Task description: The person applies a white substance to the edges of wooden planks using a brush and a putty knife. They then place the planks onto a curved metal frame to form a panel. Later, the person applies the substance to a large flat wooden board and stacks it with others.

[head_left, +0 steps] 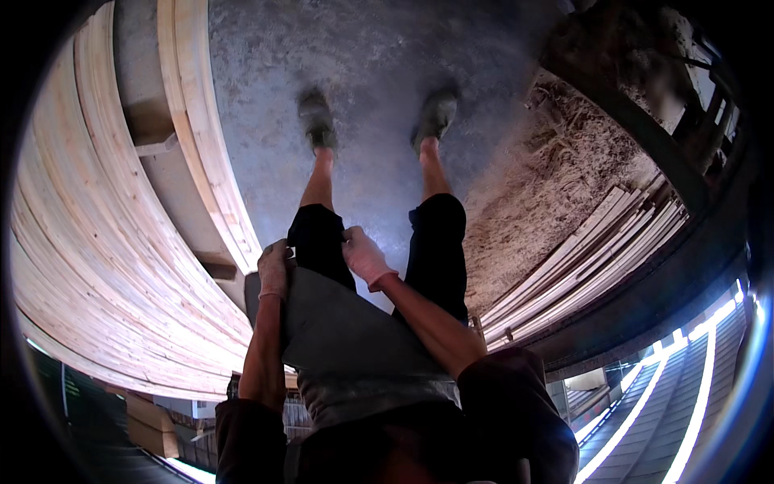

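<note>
Over the concrete floor (363, 64), both gloved hands (left (274, 269), right (363, 254)) are clamping the dark flat sheet (339, 323); a loosened grip could drop it onto the feet.

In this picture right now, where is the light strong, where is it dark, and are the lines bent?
Head view: bright glare on the wooden planks at left and on the light strips at lower right; the rim falls black; the planks bow from fisheye distortion; both gloved hands, left hand and right hand, show fairly sharp at the shirt hem.
</note>
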Tool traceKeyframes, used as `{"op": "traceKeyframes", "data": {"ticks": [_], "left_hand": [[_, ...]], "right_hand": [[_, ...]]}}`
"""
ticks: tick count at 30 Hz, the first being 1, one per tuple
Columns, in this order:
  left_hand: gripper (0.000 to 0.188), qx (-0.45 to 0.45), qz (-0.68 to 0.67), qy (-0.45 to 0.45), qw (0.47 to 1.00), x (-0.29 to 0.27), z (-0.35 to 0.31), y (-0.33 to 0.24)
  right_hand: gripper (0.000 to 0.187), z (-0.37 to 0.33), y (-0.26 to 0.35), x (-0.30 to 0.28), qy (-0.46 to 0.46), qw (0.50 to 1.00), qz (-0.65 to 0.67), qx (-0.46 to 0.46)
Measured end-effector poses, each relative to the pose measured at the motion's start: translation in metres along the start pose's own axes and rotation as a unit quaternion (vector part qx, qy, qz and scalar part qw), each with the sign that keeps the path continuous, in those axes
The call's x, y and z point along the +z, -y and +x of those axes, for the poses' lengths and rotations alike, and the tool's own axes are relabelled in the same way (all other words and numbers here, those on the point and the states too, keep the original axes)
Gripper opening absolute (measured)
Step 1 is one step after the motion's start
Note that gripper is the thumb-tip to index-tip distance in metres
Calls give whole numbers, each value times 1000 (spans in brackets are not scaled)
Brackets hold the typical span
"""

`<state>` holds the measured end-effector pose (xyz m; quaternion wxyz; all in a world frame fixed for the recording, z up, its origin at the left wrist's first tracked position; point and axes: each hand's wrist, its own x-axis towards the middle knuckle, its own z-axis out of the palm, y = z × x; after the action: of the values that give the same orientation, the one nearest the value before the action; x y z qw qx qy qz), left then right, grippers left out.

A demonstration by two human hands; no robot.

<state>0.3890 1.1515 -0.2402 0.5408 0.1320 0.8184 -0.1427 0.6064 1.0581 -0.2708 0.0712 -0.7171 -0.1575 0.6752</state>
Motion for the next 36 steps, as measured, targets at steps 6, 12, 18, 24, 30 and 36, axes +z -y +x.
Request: {"op": "traceKeyframes", "data": {"ticks": [6,12,18,24,30,36], "left_hand": [[36,161,210,68,962,11,26,19],[28,371,598,137,697,-25,13,-4],[45,429,489,240,721,156,-1,-87],[47,266,327,360,832,288,85,31],[44,187,623,262,713,299,-6,-39],[41,217,674,247,662,289,2,-24]], "right_hand": [[39,1,-26,-23,224,971,-64,-45],[31,-31,-13,-193,-40,999,1,20],[34,-49,-293,-203,-137,864,-450,-178],[38,-29,-304,-125,-21,992,10,127],[38,-48,-303,-121,-32,991,39,125],[42,-74,-268,-203,-27,1000,1,-15]]}}
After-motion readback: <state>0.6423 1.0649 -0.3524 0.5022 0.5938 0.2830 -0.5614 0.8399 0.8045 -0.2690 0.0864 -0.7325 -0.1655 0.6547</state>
